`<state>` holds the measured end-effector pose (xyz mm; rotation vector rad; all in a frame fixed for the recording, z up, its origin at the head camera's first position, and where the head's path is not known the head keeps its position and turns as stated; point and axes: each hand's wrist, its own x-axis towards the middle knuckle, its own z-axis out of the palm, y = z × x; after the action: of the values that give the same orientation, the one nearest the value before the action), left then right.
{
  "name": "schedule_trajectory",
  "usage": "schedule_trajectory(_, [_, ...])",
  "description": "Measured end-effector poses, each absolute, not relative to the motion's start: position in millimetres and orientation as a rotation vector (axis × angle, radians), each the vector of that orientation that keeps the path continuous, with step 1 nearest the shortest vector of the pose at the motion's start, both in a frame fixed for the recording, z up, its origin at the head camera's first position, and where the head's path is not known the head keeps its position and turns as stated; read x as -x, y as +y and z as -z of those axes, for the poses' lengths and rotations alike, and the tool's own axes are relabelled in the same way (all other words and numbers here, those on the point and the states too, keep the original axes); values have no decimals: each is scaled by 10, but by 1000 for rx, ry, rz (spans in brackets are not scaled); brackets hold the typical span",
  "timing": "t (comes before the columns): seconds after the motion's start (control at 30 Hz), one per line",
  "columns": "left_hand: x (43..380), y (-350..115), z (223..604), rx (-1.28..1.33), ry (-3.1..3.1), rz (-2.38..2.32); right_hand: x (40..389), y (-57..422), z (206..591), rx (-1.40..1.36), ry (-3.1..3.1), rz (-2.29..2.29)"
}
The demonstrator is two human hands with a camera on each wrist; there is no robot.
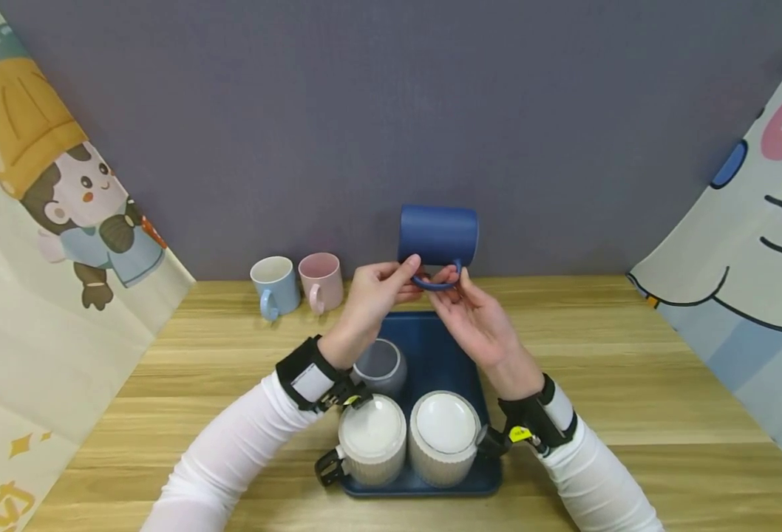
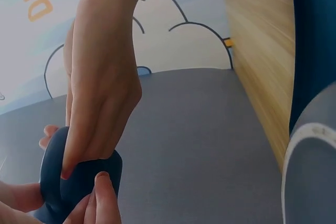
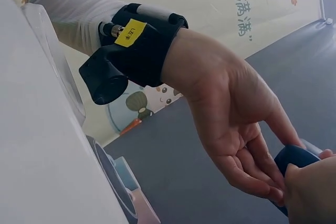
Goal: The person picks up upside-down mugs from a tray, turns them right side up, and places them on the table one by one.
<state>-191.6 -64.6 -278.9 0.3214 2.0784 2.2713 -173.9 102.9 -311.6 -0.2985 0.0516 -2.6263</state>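
A dark blue mug is held on its side above the far end of the tray, its handle turned downward. My left hand pinches it at the lower left, thumb against the mug's edge and handle. From the right, my right hand holds the handle, with fingertips inside the loop and the thumb beside it. In the left wrist view, the right hand reaches down to the mug, with left-hand fingers across from it. The right wrist view shows only part of the mug.
Below the hands lies a dark blue tray. A grey mug and two ribbed pale mugs stand on it. Left of the tray, a light blue mug and a pink mug stand near the grey back wall.
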Motion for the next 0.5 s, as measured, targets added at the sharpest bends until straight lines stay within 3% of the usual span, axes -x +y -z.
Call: schedule_trajectory(0.5, [1919,-667,2775,-247,1943,-2361,1711,981,3123,329,212,2606])
